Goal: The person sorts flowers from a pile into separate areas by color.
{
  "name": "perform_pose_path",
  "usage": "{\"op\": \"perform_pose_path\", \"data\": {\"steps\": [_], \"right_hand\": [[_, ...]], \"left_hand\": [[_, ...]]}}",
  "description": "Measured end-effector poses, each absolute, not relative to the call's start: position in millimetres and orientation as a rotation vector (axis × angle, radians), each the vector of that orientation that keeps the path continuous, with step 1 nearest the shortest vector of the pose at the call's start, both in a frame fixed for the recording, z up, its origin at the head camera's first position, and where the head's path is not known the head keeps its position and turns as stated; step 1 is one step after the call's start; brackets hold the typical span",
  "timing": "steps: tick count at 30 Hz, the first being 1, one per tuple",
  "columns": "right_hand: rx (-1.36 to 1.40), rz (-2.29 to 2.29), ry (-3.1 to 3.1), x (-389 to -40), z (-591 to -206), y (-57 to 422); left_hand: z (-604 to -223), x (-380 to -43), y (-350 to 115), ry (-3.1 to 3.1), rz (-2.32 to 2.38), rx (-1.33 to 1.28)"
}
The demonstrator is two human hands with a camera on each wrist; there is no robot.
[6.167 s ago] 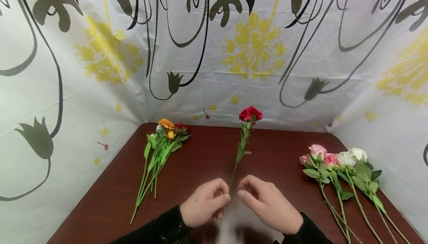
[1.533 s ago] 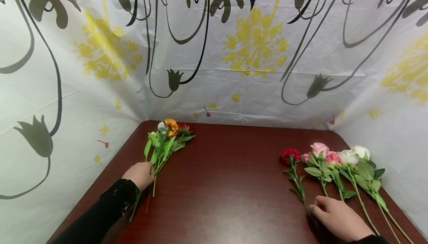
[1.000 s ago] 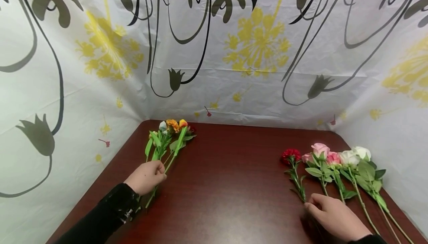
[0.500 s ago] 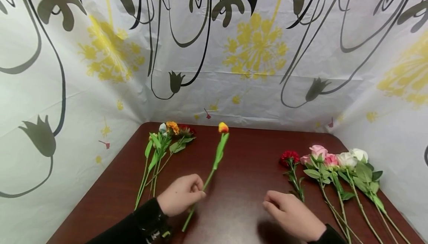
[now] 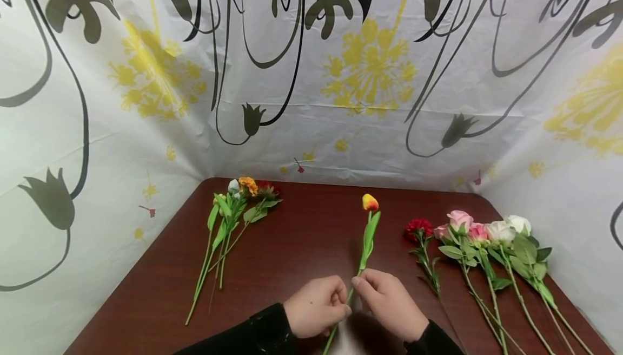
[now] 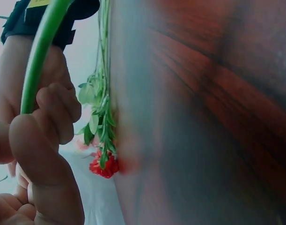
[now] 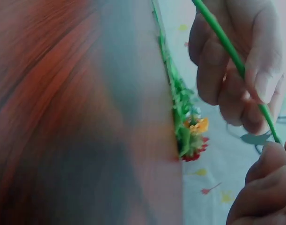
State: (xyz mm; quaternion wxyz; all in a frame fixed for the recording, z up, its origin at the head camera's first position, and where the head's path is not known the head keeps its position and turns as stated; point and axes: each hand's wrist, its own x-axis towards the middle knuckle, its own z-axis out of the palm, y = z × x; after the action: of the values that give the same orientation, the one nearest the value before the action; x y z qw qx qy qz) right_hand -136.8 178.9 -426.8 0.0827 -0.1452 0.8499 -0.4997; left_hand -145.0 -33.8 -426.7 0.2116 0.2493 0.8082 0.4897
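Note:
Both hands hold a single tulip (image 5: 370, 202) with a yellow-and-red head, raised over the middle of the dark red-brown table (image 5: 302, 236). My left hand (image 5: 316, 306) pinches its green stem low down, between thumb and curled fingers. Higher up, just under the leaves, my right hand (image 5: 391, 303) pinches the same stem with thumb and fingertips. In the left wrist view the stem (image 6: 40, 56) runs down to the left thumb (image 6: 44, 173). The right wrist view shows the stem (image 7: 222, 37) crossing the left fingers and reaching the right fingertips (image 7: 274, 157).
At left lies a bunch with an orange flower (image 5: 249, 185), a dark red flower and a pale bud. A red carnation (image 5: 418, 229) lies to the right, beside pink roses (image 5: 459, 219) and white roses (image 5: 501, 233). A patterned white cloth (image 5: 292, 90) encloses the table.
The left hand has drawn the tulip from the left bunch and carried it right to the middle. The right hand has left the carnation beside the roses and come to the tulip's stem.

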Motion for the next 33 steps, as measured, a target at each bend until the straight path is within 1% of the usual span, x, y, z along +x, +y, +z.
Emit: {"op": "perform_pose_path", "data": {"steps": [5,10,16,20,33], "right_hand": [[-0.34,-1.53,2.466,-148.6,-435.8,186.8],[-0.333,-1.457,2.442,-160.9,-445.1,204.0],[-0.384,-1.189,2.545,-170.6,-453.1,230.5],[-0.384,-1.087,2.561,-173.6,-454.5,242.8],[-0.368,-0.887,2.594,-177.9,-455.9,246.8]], "left_hand": [[-433.5,-149.7,-23.5,2.283,1.303,0.707],[-437.2,-156.1,-23.5,2.268,1.244,0.772],[-439.8,-159.5,-40.1,2.315,1.206,0.767],[-439.8,-162.6,-53.4,2.379,1.181,0.766],[-441.6,-167.5,-92.4,2.368,1.206,0.707]]}}
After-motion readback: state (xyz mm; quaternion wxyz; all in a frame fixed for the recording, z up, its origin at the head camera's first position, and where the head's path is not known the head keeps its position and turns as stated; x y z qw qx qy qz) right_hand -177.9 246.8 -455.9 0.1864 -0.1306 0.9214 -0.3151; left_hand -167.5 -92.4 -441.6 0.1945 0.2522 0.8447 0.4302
